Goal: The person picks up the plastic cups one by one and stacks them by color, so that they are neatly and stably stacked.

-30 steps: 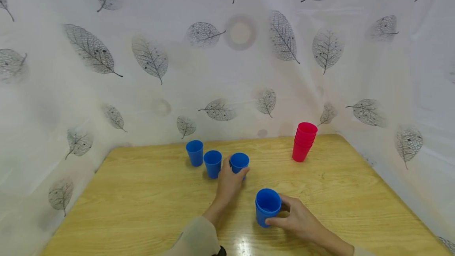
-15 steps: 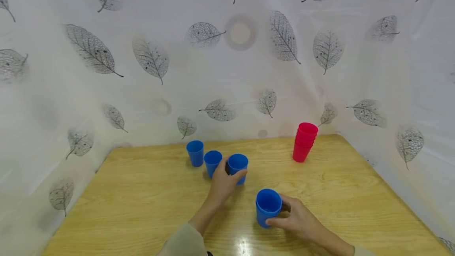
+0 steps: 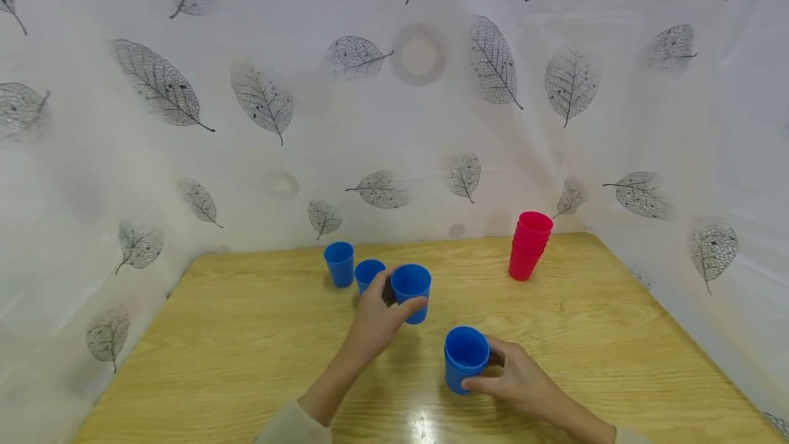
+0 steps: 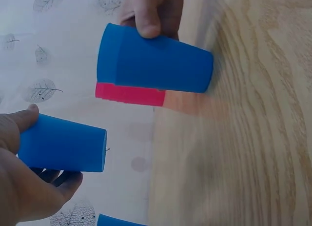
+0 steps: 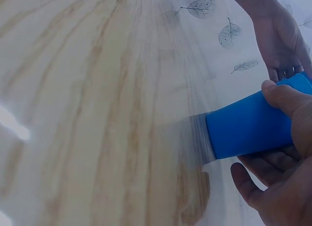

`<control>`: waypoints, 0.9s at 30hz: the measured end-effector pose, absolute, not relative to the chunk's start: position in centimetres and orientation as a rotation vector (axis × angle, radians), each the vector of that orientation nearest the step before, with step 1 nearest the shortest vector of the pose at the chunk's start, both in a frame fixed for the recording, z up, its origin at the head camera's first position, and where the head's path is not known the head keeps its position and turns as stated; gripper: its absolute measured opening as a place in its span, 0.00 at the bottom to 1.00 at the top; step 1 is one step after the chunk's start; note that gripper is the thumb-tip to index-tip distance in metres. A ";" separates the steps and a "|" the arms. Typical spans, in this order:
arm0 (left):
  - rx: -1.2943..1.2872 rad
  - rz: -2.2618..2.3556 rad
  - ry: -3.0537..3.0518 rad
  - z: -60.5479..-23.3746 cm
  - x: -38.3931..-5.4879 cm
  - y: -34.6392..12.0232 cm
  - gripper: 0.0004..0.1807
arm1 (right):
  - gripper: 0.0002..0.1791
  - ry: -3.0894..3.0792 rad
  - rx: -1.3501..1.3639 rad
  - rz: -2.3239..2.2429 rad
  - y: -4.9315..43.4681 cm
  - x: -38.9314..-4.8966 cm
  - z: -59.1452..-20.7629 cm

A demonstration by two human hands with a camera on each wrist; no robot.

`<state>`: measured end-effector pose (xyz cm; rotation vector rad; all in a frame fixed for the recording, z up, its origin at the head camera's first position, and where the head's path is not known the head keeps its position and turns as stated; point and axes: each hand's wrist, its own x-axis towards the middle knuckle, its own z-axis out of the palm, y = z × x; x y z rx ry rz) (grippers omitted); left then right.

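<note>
My left hand grips a blue cup between thumb and fingers. In the left wrist view that cup is raised off the wooden table. To the right and closer to me, my right hand holds two nested blue cups, a second rim showing just below the top one. The nested cups stand upright with their base at the tabletop in the right wrist view, thumb on one side and fingers on the other. Another blue cup is partly hidden behind my left hand.
One more blue cup stands farther left near the back edge. A stack of red cups is at the back right. A leaf-patterned white sheet hangs behind and beside the wooden table.
My left hand has lifted the blue cup off the table and drawn it slightly left and toward me, now covering more of the neighbouring cup. The right hand and nested cups have stayed put.
</note>
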<state>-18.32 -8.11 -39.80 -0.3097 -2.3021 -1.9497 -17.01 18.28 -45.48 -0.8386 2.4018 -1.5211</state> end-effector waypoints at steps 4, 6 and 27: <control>-0.325 -1.935 -2.323 -38.8 -17.8 -8.4 0.38 | 0.30 2.407 -0.831 -1.516 18.3 -17.0 -45.4; -0.336 -1.927 -2.329 -38.5 -17.6 -8.5 0.38 | 0.30 2.405 -0.828 -1.517 18.3 -17.0 -45.4; -0.521 -2.025 -2.370 -35.4 -14.7 -4.4 0.35 | 0.31 2.378 -0.795 -1.507 18.4 -17.1 -45.5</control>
